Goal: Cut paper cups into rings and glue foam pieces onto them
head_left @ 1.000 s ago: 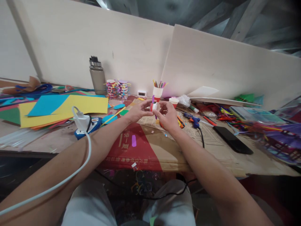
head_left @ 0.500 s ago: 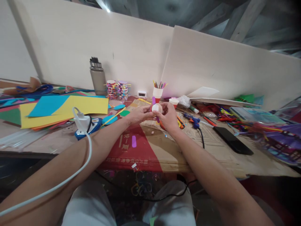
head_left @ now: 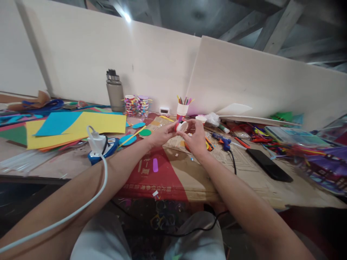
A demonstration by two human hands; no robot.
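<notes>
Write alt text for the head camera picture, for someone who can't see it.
Both bare hands, left hand and right hand, hold a small white paper cup with a red band above a flattened brown and red cardboard sheet on a cluttered craft table. Yellow and blue paper sheets lie to the left, with a grey metal water bottle behind; a blue glue gun and a black phone lie to the right.

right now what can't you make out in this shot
Head view only:
- small paper cup: the left hand and right hand cover its sides; purple strip barely shows.
- items at right edge: blurred, cut off by the frame.
- white cable: runs off the left edge.
- small white device by the wall: too small to read.
</notes>
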